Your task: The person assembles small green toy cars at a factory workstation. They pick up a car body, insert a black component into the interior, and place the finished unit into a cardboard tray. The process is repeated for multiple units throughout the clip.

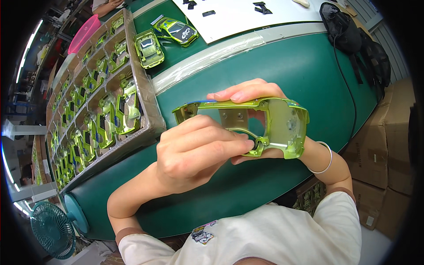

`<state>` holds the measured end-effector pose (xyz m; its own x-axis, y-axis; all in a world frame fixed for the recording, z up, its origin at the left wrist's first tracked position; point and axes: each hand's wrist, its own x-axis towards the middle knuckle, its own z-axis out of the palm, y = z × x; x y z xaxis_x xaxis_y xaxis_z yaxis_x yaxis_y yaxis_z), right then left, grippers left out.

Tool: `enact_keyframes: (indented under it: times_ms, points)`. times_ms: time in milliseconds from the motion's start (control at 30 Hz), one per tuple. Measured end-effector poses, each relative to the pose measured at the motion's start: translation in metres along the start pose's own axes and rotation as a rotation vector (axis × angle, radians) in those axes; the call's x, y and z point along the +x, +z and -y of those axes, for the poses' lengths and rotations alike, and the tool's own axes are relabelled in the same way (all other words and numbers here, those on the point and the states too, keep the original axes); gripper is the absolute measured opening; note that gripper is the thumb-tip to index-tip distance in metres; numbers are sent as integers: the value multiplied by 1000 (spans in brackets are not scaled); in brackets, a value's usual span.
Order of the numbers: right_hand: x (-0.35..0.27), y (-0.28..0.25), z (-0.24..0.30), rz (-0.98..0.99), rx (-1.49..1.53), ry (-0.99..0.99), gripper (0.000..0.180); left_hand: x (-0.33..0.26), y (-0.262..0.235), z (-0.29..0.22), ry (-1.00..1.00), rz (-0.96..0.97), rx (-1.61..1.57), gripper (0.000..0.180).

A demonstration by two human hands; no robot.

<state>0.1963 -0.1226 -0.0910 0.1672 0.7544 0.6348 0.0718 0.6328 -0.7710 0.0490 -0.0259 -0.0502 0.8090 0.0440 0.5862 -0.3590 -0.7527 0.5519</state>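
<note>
A glossy lime-green toy car body shell (282,119) is held above the table, its hollow underside facing me. My right hand (254,92) grips it, fingers over the far long edge and the rest of the hand behind and under the shell. A silver bangle is on that wrist. My left hand (194,152) is closed in a pinch at the near edge, its fingertips reaching into the shell beside a wheel arch. Whatever lies between those fingertips is hidden. Clear window plastic and small screw posts show inside the shell.
On the left stands a divided cardboard box (148,99) of similar green shells. Two finished-looking green car bodies (149,49) sit beyond it. A white board (238,20) carries small black pieces. A black bag (353,39) with a cable, brown cartons (366,145) and a green fan (53,229) surround the green table (212,194).
</note>
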Motion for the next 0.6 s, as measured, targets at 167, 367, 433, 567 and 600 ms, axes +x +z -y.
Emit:
enact_keyframes:
  times_ms: [167, 367, 433, 567, 600]
  points:
    - [4, -5, 2, -41, 287, 221, 84, 3, -5, 1, -548, -98, -847, 42]
    - [2, -16, 2, -103, 407, 487, 45, -5, -1, 16, -651, -55, -1634, 60]
    - [1, -14, -6, -17, 264, 296, 41, -5, 0, 17, -670, -20, -1649, 57]
    - [8, -22, -22, 180, -1, -146, 27, -7, 9, 14, -751, -2, -1654, 51]
    - [5, -19, -19, 134, 77, -88, 19, -7, 9, 13, -768, 3, -1621, 50]
